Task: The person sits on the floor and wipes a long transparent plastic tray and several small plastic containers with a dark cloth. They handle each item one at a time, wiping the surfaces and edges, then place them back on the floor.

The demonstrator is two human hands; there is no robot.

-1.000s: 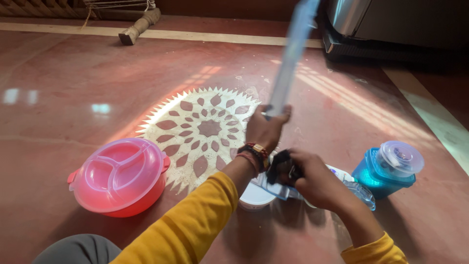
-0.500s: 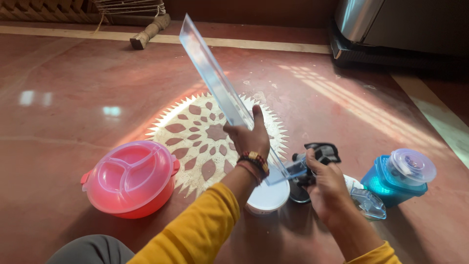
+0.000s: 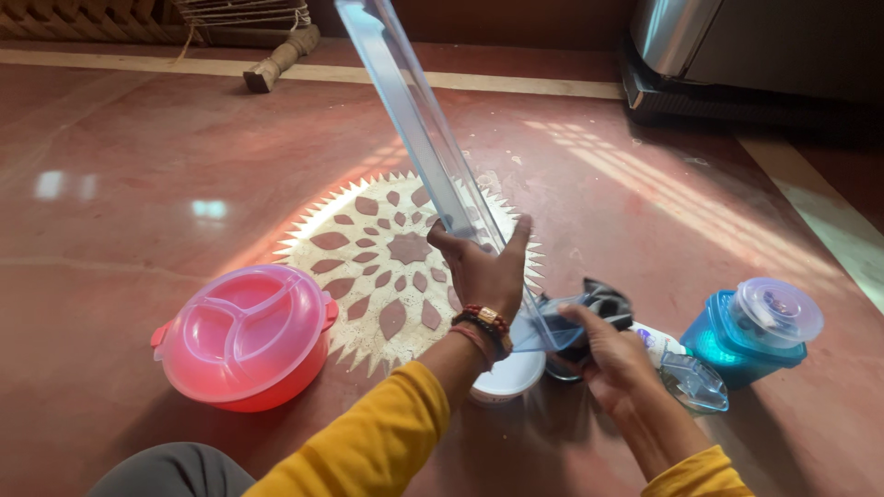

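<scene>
The left hand (image 3: pixel 479 267) is closed around a long clear blue plastic tray (image 3: pixel 419 129), gripping it near its lower end with the thumb on one edge and the fingers on the other. The tray stands tilted, its upper end leaning away to the left and running out of the top of the view, its lower end down by the right hand. The right hand (image 3: pixel 603 345) is closed on a dark cloth (image 3: pixel 603 299), pressing it against the tray's lower end, just above a dark round object on the floor that is mostly hidden by the hand.

Below the left wrist, 1 white round lid or tub (image 3: pixel 505 377) rests on the red floor (image 3: pixel 138 212). To the left sits a pink round container (image 3: pixel 241 336) with a translucent lid divided into 3 sections. To the right stands a blue container (image 3: pixel 737 345) with a clear round lid (image 3: pixel 775 311) on top, and a small clear plastic piece (image 3: pixel 695 382) lies just beside it. A pale floral inlay (image 3: pixel 378 258) marks the floor behind the hands. Both sleeves are yellow, and the left wrist wears beaded bands (image 3: pixel 483 322).
</scene>
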